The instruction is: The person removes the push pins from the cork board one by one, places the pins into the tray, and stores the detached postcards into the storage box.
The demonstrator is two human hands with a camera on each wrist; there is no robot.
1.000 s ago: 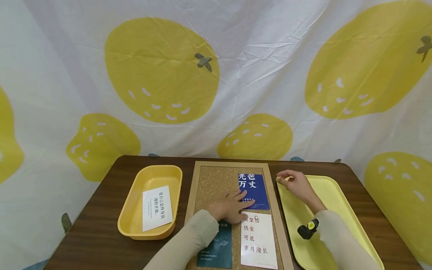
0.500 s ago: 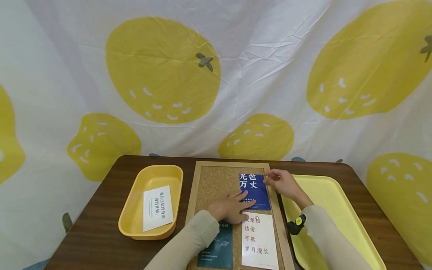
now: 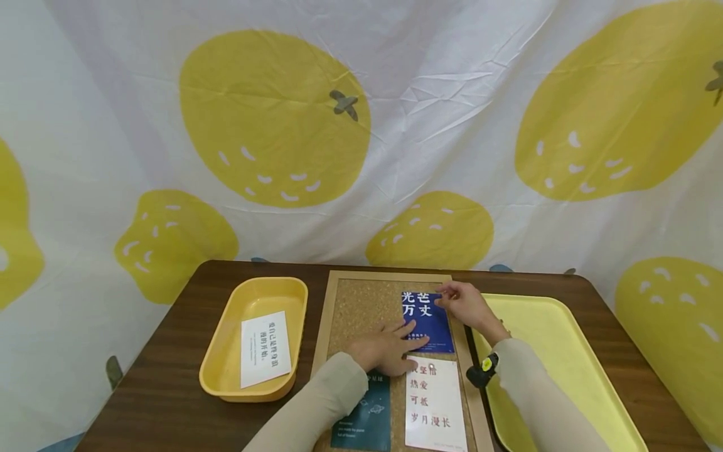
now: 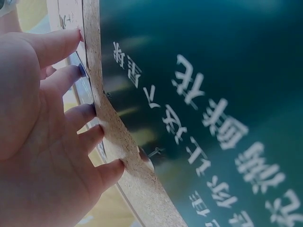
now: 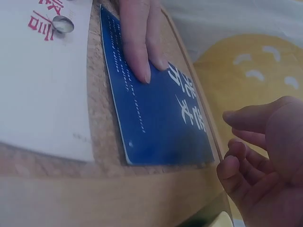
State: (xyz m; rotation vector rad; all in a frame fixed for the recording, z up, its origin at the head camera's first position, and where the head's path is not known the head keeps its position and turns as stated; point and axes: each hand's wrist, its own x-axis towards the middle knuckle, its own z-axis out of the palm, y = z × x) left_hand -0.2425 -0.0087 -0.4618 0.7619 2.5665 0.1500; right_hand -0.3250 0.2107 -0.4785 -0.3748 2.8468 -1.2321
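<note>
My left hand lies with spread fingers on the corkboard, its fingertips on the lower part of a blue card. The thumb reaches the top left corner of a white card. A round-headed thumbtack sits near the white card's top edge. My right hand is at the blue card's upper right corner, thumb and fingers bent close together. Any small thing between those fingertips is hidden. A dark teal card lies below my left hand, partly covered by the forearm.
A yellow basin with a white printed card in it stands at the left of the wooden table. To the right of the board lies a pale yellow tray. A fruit-patterned cloth hangs behind.
My right hand has moved left from the tray's upper left corner to the blue card's upper right corner. The left hand stays in place on the cards.
</note>
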